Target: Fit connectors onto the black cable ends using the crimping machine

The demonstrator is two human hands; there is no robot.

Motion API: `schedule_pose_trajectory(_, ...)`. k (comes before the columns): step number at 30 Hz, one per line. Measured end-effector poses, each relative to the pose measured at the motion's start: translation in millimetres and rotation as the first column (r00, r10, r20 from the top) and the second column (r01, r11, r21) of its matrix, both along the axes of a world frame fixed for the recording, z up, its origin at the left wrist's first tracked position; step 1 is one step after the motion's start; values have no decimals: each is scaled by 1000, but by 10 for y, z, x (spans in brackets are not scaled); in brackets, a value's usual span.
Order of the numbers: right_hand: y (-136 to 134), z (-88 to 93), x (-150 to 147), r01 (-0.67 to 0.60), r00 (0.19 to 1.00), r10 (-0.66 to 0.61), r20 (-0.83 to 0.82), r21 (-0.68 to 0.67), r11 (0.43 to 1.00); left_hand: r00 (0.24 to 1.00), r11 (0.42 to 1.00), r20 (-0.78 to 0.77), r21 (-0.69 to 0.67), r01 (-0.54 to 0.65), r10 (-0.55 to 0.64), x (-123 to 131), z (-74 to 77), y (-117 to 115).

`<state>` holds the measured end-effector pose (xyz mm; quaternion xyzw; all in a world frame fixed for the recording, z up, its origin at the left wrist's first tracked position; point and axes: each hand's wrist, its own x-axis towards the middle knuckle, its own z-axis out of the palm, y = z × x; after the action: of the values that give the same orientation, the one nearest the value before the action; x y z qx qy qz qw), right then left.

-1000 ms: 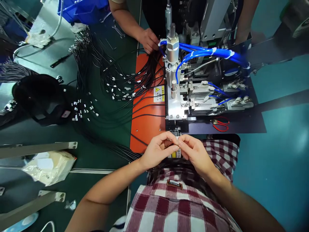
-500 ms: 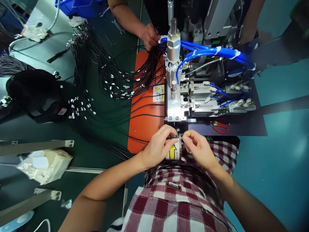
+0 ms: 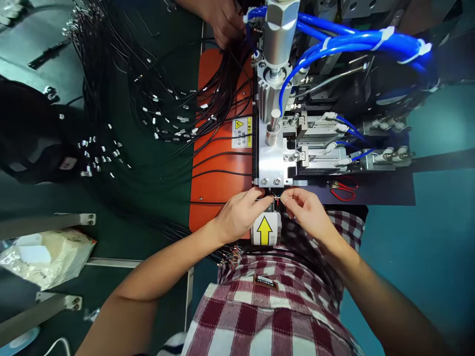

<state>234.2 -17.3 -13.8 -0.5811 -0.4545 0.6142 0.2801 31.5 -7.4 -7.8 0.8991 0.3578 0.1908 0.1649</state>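
My left hand [image 3: 241, 212] is closed on a thin black cable [image 3: 208, 202] that comes in from the left over the orange plate. Its thumb and forefinger pinch near the cable's end. Fine wire ends [image 3: 277, 199], one of them red, show between my fingertips. My right hand [image 3: 302, 205] is closed in a pinch at the tips of these wires. Both hands are just in front of the metal press block [image 3: 272, 165]. Below my fingers sits a rounded metal part with a yellow arrow label [image 3: 264, 230].
Several black cables with metal ends [image 3: 178, 118] spread across the orange plate [image 3: 215, 185] and green table. A co-worker's hand [image 3: 226, 22] is at the far side of the plate. Blue air hoses [image 3: 334, 43] arch over the machine. Red-handled pliers [image 3: 343, 190] lie at right.
Both hands have moved forward, away from my body, with the cable end, nearer the press block. The arrow label is now uncovered. The camera view has shifted closer to the machine.
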Motion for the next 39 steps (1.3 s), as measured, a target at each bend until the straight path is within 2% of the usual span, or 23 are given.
schedule_pose_trajectory(11,7,-19,-20,14,1000,-15,-21,-20,1000,1000,996,-20,85,16,-14,15,32,25)
schedule_pose_trajectory(39,-24,-21,-21,28,1000,-28,-8,-20,999,1000,991,-27,135,-5,9,44,47,19)
